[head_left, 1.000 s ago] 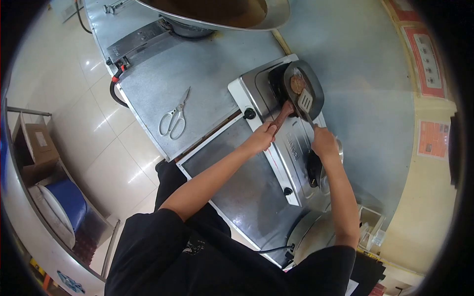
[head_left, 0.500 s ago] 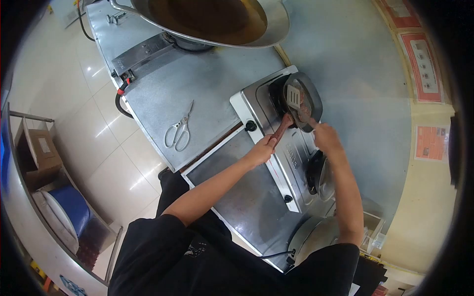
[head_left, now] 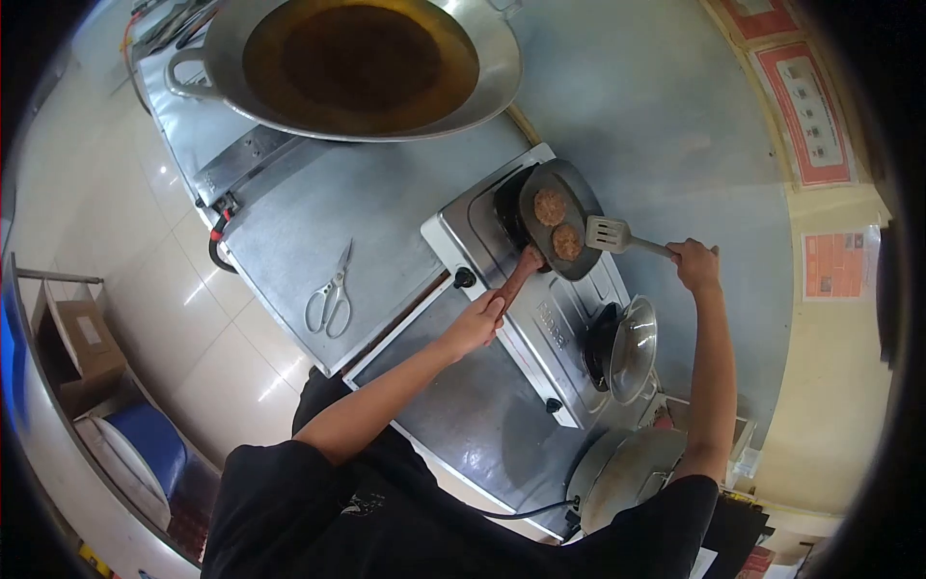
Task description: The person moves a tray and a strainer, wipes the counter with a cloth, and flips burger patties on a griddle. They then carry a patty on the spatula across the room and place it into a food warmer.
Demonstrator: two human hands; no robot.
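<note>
The left hand point(head_left: 473, 326) is gripping the handle point(head_left: 518, 280) of a pan point(head_left: 578, 199) holding two patties point(head_left: 550, 206) on the stove point(head_left: 555, 328), the right hand point(head_left: 696, 264) is clutching a spatula point(head_left: 617, 236) at the pan's rim, and scissors point(head_left: 338, 279) are lying on the tabletop point(head_left: 391, 207).

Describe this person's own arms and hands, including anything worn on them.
The left hand and right hand are bare, with no gloves or wristwatch showing. Both forearms are uncovered. The short, plain black sleeves belong to a black shirt with a small pale print, too small to read.
</note>
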